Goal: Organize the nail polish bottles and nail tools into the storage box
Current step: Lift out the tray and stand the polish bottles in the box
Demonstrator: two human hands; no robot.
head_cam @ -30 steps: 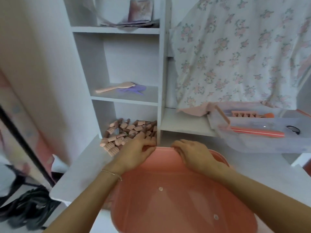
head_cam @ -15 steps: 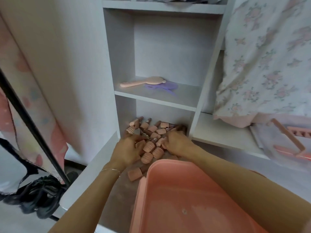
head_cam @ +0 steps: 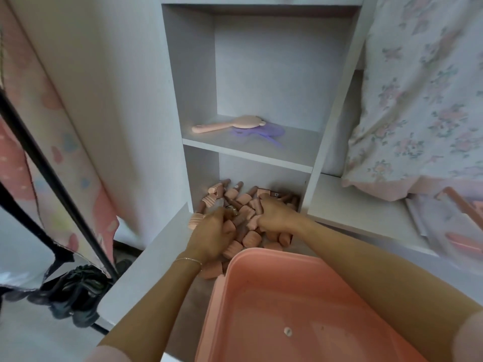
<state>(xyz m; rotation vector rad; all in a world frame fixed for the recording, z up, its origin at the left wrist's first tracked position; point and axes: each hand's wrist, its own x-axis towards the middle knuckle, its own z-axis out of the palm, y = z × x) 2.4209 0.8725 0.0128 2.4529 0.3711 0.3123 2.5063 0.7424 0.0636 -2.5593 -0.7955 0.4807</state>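
Hands, left (head_cam: 213, 236) and right (head_cam: 271, 214), both curled around nail polish bottles (head_cam: 248, 237) beside pink storage box (head_cam: 274, 304).

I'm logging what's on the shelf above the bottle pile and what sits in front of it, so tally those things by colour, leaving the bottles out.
Pink: 2, the pink plastic hairbrush on the shelf and the open pink plastic storage box.
Purple: 1, the purple plastic comb beside the brush.
Total: 3.

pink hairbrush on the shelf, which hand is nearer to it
Left. The left hand lies in the bottle pile almost under the pink hairbrush; the right hand sits further right in the pile.
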